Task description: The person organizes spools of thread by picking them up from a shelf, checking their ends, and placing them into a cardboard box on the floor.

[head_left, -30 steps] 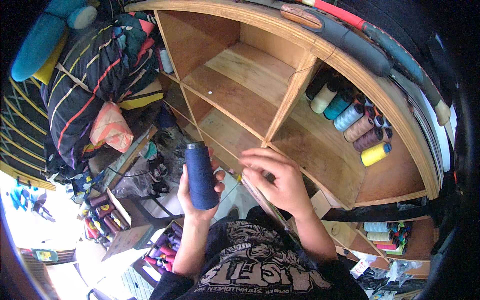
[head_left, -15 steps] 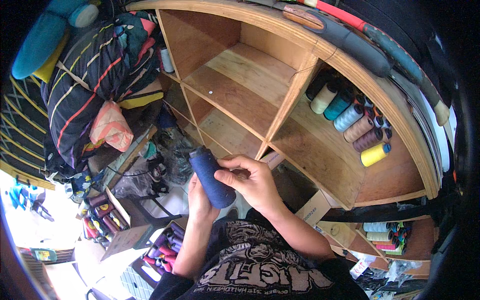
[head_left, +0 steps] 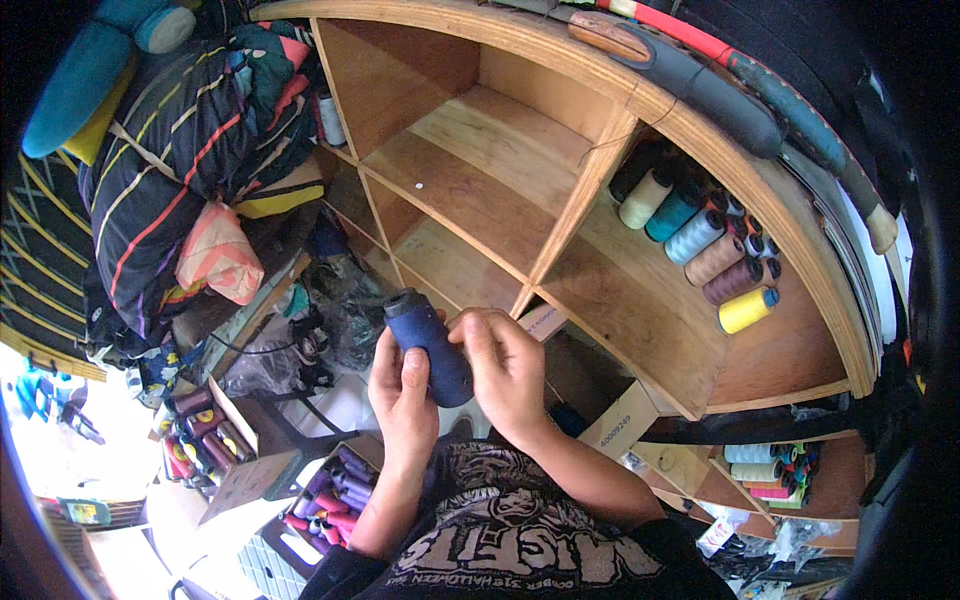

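A navy blue thread spool (head_left: 432, 352) on a dark core is held tilted in front of my chest. My left hand (head_left: 402, 388) is wrapped round it, with the thumb lying along its side. Close by the spool's right side is my right hand (head_left: 502, 372), its fingers curled and thumb and forefinger pinched together. Whatever that pinch holds, perhaps a thread end, is too fine to make out.
Ahead stands a wooden shelf (head_left: 480, 150) with a row of thread spools, among them a yellow spool (head_left: 748, 311), in its right compartment. Cardboard boxes (head_left: 228, 478) of spools stand low at left. A striped fabric bundle (head_left: 160, 190) lies far left.
My left thumb has come round onto the front of the spool. My right hand has drawn off the spool's face to its side, with the fingers now pinched.
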